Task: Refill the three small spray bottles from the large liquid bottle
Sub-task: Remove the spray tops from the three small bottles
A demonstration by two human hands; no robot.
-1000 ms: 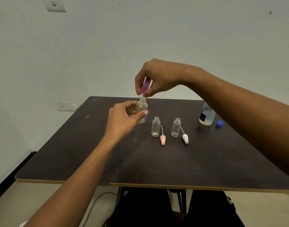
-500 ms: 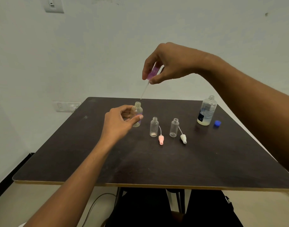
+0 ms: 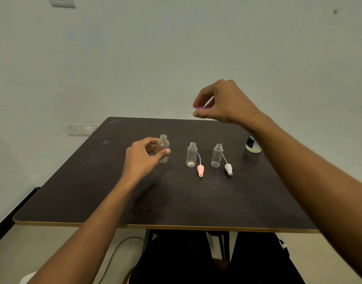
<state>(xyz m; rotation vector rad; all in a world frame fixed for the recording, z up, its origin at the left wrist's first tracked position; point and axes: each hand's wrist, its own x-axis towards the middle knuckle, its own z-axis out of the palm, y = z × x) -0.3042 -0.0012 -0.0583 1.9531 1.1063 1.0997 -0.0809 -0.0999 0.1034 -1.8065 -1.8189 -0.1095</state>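
A: Item one, left hand (image 3: 144,158)?
B: Centre-left of frame, over the table (image 3: 176,201). Thumb and fingers are curled round the first small bottle (image 3: 163,147), which stands upright on the tabletop with its neck uncapped.

A: Item two, right hand (image 3: 225,103)?
B: Upper centre-right, raised well above the table. Thumb and forefinger pinch a purple spray head (image 3: 201,108). Only a sliver of it shows.

A: Remaining small bottles?
B: Two at frame centre, both clear, upright and open-necked. The second small bottle (image 3: 191,154) stands right of the first and apart from it. The third small bottle (image 3: 217,155) stands right again.

A: Their fittings?
B: A pink spray head (image 3: 200,170) lies on the table just beside the second bottle's base, its thin tube curving up alongside. A white spray head (image 3: 228,169) lies likewise by the third.

A: Large liquid bottle (image 3: 252,145)?
B: Right of the row, near the table's far right edge. Only its lower part, with a dark label, shows behind the right forearm. Capped or not: cannot tell.

A: Sundries?
B: A wall switch (image 3: 62,2) at upper left, a socket plate (image 3: 81,129) at middle left, and a cable (image 3: 117,249) on the floor at lower centre-left.
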